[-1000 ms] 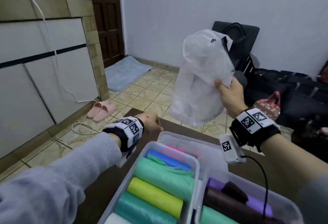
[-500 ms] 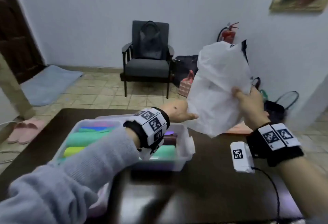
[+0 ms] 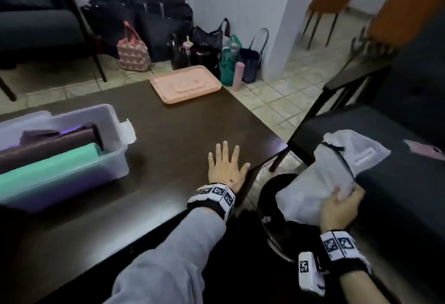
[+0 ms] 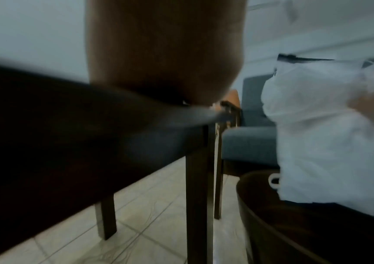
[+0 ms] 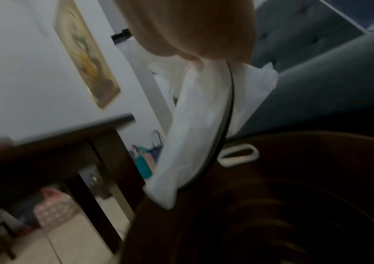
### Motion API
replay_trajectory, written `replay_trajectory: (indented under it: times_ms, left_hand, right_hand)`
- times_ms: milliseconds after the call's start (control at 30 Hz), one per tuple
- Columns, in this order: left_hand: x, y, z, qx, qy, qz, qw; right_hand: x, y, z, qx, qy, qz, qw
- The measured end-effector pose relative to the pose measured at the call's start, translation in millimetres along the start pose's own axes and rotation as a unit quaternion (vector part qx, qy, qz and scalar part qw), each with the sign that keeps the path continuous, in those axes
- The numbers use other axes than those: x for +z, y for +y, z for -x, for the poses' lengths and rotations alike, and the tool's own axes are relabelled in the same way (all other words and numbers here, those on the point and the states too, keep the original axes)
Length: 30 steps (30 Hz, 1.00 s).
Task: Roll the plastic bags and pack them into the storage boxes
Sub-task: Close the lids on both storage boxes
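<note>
Now swung off to the right of the worktop point(image 3: 183, 135) since a second ago, white plastic bag point(image 3: 320, 190) pinched in right hand point(image 3: 337, 209) over a dark bin point(image 3: 269, 209), left hand point(image 3: 226, 168) spread flat on the worktop, storage box point(image 3: 72, 159) with rolls far left — likely discarding or swapping, not rolling yet.
</note>
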<state>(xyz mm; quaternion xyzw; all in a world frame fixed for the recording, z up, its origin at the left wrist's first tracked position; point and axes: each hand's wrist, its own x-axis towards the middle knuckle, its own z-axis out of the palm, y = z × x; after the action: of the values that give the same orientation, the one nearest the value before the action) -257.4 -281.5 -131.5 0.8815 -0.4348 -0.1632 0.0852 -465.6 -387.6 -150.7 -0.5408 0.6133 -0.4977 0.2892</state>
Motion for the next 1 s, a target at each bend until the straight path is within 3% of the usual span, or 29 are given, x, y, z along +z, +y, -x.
replay_trajectory:
  times_ms: [133,233,300,400,500,633,800,1000]
  left_hand:
    - [14.8,-2.9,1.6,0.017,0.073,-0.023,0.997]
    - [18.2,-4.0,0.1,0.014,0.086,-0.023,0.996]
    - [20.9,-3.5,-0.8,0.011,0.095,-0.026,0.995]
    - [22.9,-3.0,-2.0,0.009,0.11,-0.028,0.993]
    - [24.4,-1.8,-1.3,0.006,0.112,-0.031,0.993]
    - [23.7,0.1,0.2,0.002,0.105,-0.04,0.994]
    - [17.0,-1.8,-1.2,0.003,0.045,-0.043,0.998]
    - [-0.2,-7.5,-4.6,0.014,-0.078,-0.023,0.997]
  right_hand:
    - [4.3,66.2,32.2,0.052,0.003,0.1,0.994]
    - [14.8,96.5,48.8,0.132,-0.077,0.167,0.974]
    - [23.5,112.2,53.4,0.196,-0.178,0.235,0.935]
    - [35.0,136.1,52.4,0.278,-0.298,0.365,0.837]
    - [42.9,143.5,45.9,0.269,-0.355,0.437,0.782]
    - [37.2,116.4,50.1,0.243,-0.335,0.435,0.799]
    - [36.9,101.1,47.1,0.237,-0.366,0.45,0.779]
    - [42.7,64.8,50.9,0.2,-0.367,0.378,0.826]
